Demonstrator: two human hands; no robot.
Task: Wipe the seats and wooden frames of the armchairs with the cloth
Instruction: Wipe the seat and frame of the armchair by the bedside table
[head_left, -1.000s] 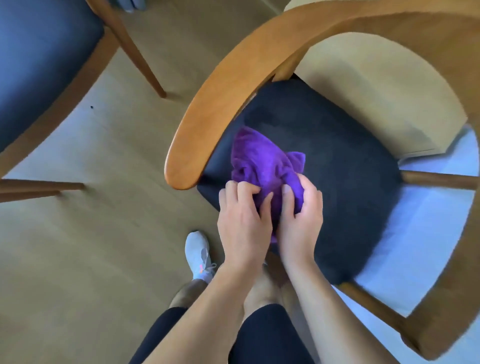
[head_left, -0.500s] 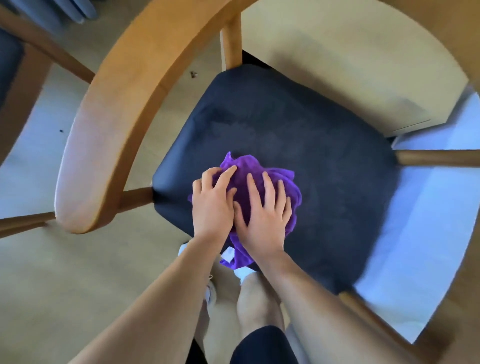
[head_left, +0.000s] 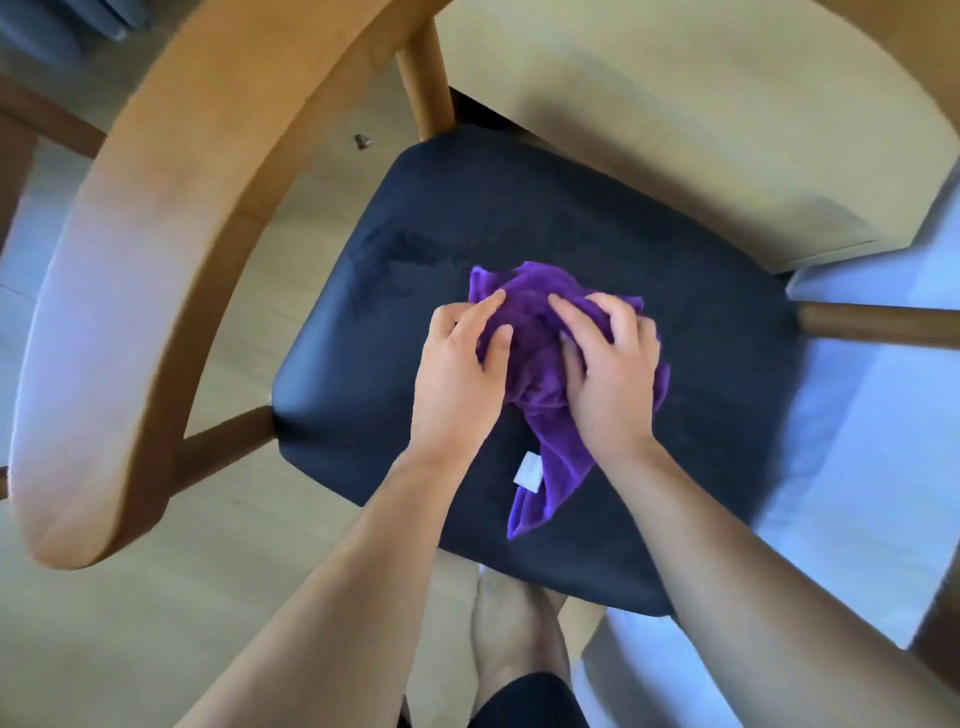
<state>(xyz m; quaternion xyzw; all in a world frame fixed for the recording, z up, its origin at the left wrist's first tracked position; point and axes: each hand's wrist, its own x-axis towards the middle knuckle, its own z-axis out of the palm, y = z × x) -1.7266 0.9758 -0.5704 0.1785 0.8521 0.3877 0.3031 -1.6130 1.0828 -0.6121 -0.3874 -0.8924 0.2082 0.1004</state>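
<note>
Item: purple cloth (head_left: 540, 338), bunched, on the dark seat (head_left: 701, 322) of the near armchair. Position now: about mid-seat. Half a second ago we had it close to the front-left corner; it has travelled inward and to the right. One tail with a white tag (head_left: 529, 470) trails toward the front edge.

Item: our left hand (head_left: 460, 384). Palm down on the cloth's left side, fingers (head_left: 488, 306) loosely spread and pressing into the folds rather than closed round them.

Item: our right hand (head_left: 610, 374). On the cloth's right side, fingers curled and gathering fabric; a partial hold, holding the cloth against the seat.

Item: change in hand posture. Earlier both hands lay flat, side by side; now they sit apart and clutch the bundle, which we judge to be a regathering mid-stroke.

Item: wooden armrest (head_left: 156, 291), curved, left of the seat. Cloth well apart from it; no sign we have reached the frame.

Item: faint darker streaks on the rear-left seat area, possibly damp.

Status, as judged: seat wiping under way, right and rear portions outstanding; frame and the other chair remain.
</note>
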